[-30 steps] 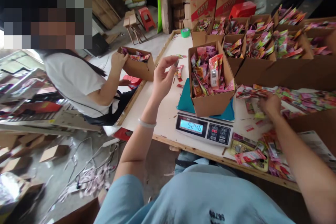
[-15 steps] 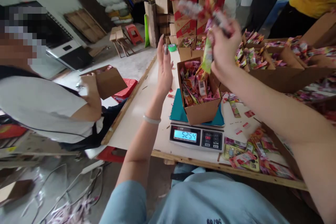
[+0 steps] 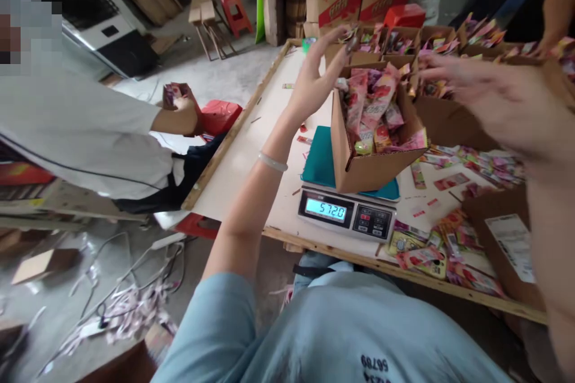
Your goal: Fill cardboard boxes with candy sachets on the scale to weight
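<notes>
An open cardboard box (image 3: 381, 170) filled with small candy packets (image 3: 375, 102) sits slightly tilted on the teal plate of a digital scale (image 3: 348, 209). The scale's lit display (image 3: 326, 209) shows digits like 572.0. My left hand (image 3: 317, 75) is beside the box's back left corner, thumb and fingers apart, nothing seen in it; whether it touches the box I cannot tell. My right hand (image 3: 498, 99), blurred by motion, is in the air right of the box with its fingers stretched out, nothing visible in them.
Boxes of packets (image 3: 440, 42) stand along the table's back. Loose packets (image 3: 476, 164) and a box with a label (image 3: 503, 239) lie at right. A person in a white shirt (image 3: 85, 114) holds a small box (image 3: 182, 99) at left. Cables (image 3: 117, 251) are on the floor.
The packets my right hand held are gone from it, and it has moved right. My left hand has moved toward the box. The box looks fuller, and the display went from about 525.4 to 572.0.
</notes>
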The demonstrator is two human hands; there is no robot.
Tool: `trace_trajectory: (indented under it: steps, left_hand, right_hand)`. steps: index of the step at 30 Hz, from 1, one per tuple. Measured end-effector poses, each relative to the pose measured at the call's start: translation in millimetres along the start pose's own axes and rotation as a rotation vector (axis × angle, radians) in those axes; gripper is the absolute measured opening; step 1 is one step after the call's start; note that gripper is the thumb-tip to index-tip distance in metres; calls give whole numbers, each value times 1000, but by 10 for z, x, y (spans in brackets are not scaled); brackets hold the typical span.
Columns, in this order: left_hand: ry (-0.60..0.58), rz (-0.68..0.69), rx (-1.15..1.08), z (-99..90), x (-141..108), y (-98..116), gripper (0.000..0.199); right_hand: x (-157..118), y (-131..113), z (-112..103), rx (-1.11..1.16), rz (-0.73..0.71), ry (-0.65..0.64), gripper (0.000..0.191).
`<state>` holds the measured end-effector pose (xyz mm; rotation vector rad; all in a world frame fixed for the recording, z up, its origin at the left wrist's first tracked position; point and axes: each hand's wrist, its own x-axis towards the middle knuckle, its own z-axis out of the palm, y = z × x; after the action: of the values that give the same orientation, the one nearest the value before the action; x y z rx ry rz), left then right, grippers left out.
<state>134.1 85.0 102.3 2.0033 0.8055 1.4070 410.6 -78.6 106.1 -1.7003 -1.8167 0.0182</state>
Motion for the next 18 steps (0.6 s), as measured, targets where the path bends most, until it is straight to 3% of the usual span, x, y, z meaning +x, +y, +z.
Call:
trace_trajectory:
  steps: [3,5,7,9,12,15,18]
  left_hand:
    - [84,-22,5,-220,-111,-73,49]
    - [127,-71,-18,-313,-207,-131,54]
    - [143,-131,-35,-340,-286,-160,53]
    - [135,-181,-31,-319,-336,-145,48]
    - [115,-220,-22,-272,-369,-51,47]
    - [91,-266,-30,-257,-380,71,46]
    - [90,-325,-61,-256,-365,113,46]
  right_hand:
    - [-493,733,383,42,340,48,90]
    - [-827,1133,849,-123,627,-87,99]
    - [-1026,1381,1316,-228,747,-214,97]
    - [-1039,1501,1674,-229,730,-249,85]
    - [-861,1568,1980,-186,694,-226,63]
    - [-761,1602,2126,-138,660,-179,57]
    - [-804,1611,2126,-84,614,-142,56]
